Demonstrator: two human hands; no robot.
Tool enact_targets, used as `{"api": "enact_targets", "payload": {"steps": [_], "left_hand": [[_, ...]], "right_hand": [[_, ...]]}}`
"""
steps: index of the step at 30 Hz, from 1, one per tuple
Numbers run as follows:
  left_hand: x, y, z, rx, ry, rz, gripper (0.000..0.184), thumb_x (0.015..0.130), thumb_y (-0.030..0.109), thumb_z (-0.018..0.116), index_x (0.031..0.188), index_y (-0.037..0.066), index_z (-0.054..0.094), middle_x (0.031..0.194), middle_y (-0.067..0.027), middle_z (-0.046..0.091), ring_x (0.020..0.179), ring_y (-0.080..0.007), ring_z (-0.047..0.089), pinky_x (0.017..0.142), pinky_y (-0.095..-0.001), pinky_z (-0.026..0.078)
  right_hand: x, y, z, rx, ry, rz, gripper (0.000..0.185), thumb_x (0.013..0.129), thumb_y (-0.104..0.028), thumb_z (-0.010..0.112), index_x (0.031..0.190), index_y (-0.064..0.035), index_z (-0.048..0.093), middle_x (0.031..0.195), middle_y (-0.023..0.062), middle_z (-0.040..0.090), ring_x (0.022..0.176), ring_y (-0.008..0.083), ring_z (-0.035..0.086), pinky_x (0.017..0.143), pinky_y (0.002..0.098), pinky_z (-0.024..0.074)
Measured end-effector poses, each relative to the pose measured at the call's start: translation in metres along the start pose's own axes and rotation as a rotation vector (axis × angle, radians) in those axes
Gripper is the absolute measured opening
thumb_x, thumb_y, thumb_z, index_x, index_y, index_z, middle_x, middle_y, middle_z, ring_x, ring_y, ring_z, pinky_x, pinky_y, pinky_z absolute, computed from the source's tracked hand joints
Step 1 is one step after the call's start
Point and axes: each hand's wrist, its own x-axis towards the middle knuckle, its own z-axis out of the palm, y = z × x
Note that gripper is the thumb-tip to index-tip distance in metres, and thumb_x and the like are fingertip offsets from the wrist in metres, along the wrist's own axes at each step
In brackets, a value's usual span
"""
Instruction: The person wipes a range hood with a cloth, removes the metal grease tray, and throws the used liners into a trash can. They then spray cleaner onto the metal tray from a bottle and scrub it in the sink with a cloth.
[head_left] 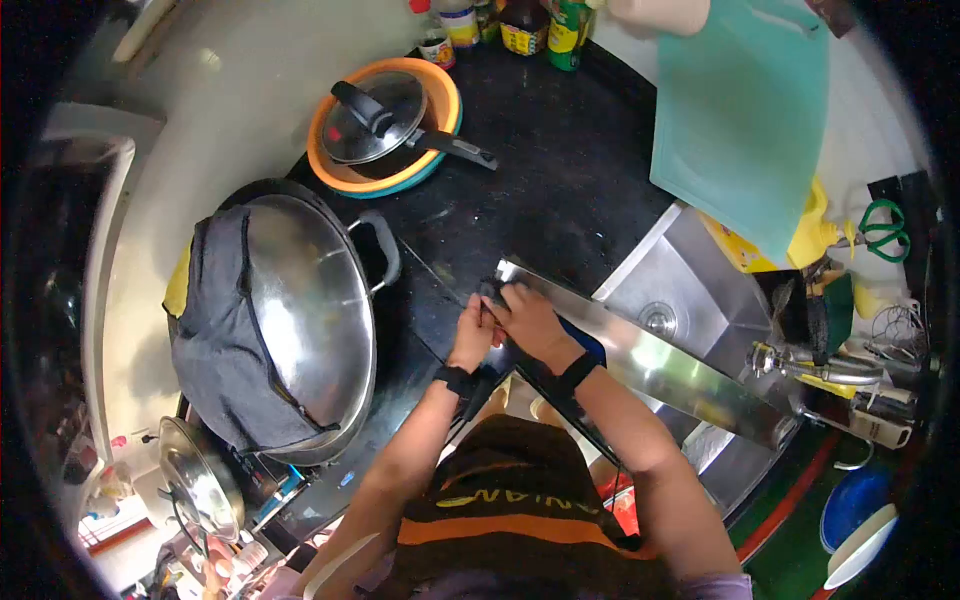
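Left hand (pixel 474 334) and right hand (pixel 530 320) close together, fingertips pinching a small dark item (pixel 490 289). Item sits between them, over the desk (pixel 440 235), beside one end of the metal strip (pixel 640 350).

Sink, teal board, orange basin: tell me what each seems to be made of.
Sink: probably stainless steel, satin finish, from its grey metallic sheen.
Teal board: likely plastic, smooth, for its even colour and soft gloss.
Orange basin: apparently plastic, given the uniformly coloured, rounded rim; enamelled metal isn't excluded.
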Motion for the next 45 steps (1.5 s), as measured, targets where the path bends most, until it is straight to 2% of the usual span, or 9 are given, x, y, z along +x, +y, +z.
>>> {"api": "enact_targets", "payload": {"steps": [6,13,16,23,27,31,36,40,45], "left_hand": [[-0.006,0.021,0.002,0.002,-0.002,0.037,0.044,0.087,-0.002,0.036,0.131,0.002,0.032,0.065,-0.0066,0.055,0.049,-0.012,0.053,0.042,-0.0247,0.044],[-0.01,0.017,0.003,-0.026,-0.012,0.042,0.054,0.086,-0.005,0.033,0.138,0.01,0.028,0.071,-0.0057,0.057,0.051,-0.0102,0.053,0.043,-0.0236,0.045],[-0.004,0.009,0.0,-0.016,-0.018,0.017,0.055,0.086,-0.005,0.033,0.139,0.011,0.028,0.071,-0.006,0.057,0.051,-0.0101,0.054,0.043,-0.0233,0.045],[-0.007,0.014,0.002,-0.005,-0.017,0.03,0.052,0.088,-0.001,0.035,0.138,0.012,0.03,0.06,-0.0058,0.052,0.049,-0.0117,0.054,0.045,-0.0269,0.046],[-0.004,0.005,0.004,-0.022,0.007,0.08,0.048,0.088,0.0,0.036,0.135,0.009,0.034,0.06,-0.0066,0.053,0.047,-0.0123,0.053,0.043,-0.0273,0.044],[-0.002,0.006,0.0,-0.004,-0.037,-0.02,0.047,0.088,-0.003,0.035,0.134,0.007,0.031,0.066,-0.0052,0.055,0.05,-0.0107,0.053,0.043,-0.0245,0.043],[-0.007,0.013,0.0,0.049,-0.015,0.086,0.044,0.088,0.002,0.04,0.131,0.008,0.034,0.061,-0.0065,0.056,0.047,-0.0136,0.055,0.044,-0.0281,0.045],[-0.007,0.013,0.0,0.011,0.024,0.006,0.044,0.088,0.002,0.041,0.131,0.009,0.034,0.062,-0.007,0.057,0.047,-0.0136,0.055,0.045,-0.0288,0.045],[-0.013,0.023,-0.002,0.101,0.054,0.126,0.044,0.087,0.002,0.041,0.131,0.005,0.032,0.063,-0.0079,0.058,0.05,-0.0147,0.057,0.049,-0.03,0.047]], "right_hand": [[0.022,-0.01,0.007,0.029,0.138,0.319,0.026,0.071,-0.013,0.061,0.096,-0.0125,0.061,0.08,0.0093,0.053,0.063,0.0296,0.06,0.057,0.0352,0.0513],[0.002,-0.005,-0.008,0.158,-0.021,0.243,0.028,0.066,-0.011,0.067,0.093,-0.0098,0.058,0.085,0.0125,0.055,0.067,0.0332,0.06,0.057,0.0392,0.051],[0.031,0.003,-0.017,0.059,0.113,0.431,0.024,0.07,-0.011,0.065,0.09,-0.0089,0.053,0.083,0.0131,0.055,0.066,0.0332,0.06,0.055,0.0413,0.0493],[0.014,-0.011,-0.003,0.023,-0.004,0.179,0.015,0.07,-0.01,0.061,0.083,-0.0088,0.052,0.074,0.0117,0.053,0.063,0.0311,0.059,0.053,0.0395,0.0486],[0.042,-0.007,-0.02,-0.045,0.103,0.314,0.013,0.071,-0.011,0.06,0.082,-0.0089,0.053,0.072,0.0111,0.052,0.063,0.0302,0.059,0.051,0.0392,0.0484],[0.023,-0.014,0.006,0.113,-0.104,0.356,0.026,0.07,-0.008,0.064,0.095,-0.0094,0.055,0.082,0.0138,0.057,0.07,0.0335,0.06,0.059,0.0414,0.0487],[0.011,-0.009,-0.011,0.276,-0.196,0.325,0.026,0.073,-0.005,0.062,0.098,-0.0081,0.057,0.089,0.0168,0.061,0.086,0.0361,0.059,0.074,0.0431,0.0466],[0.038,-0.012,-0.026,0.137,0.063,0.546,0.024,0.074,-0.012,0.063,0.096,-0.0083,0.056,0.087,0.0186,0.059,0.077,0.036,0.06,0.068,0.0442,0.0483],[0.019,-0.021,-0.004,0.157,-0.06,0.455,0.024,0.073,-0.007,0.062,0.096,-0.0082,0.056,0.084,0.0191,0.059,0.077,0.0375,0.059,0.066,0.0434,0.0475]]}}
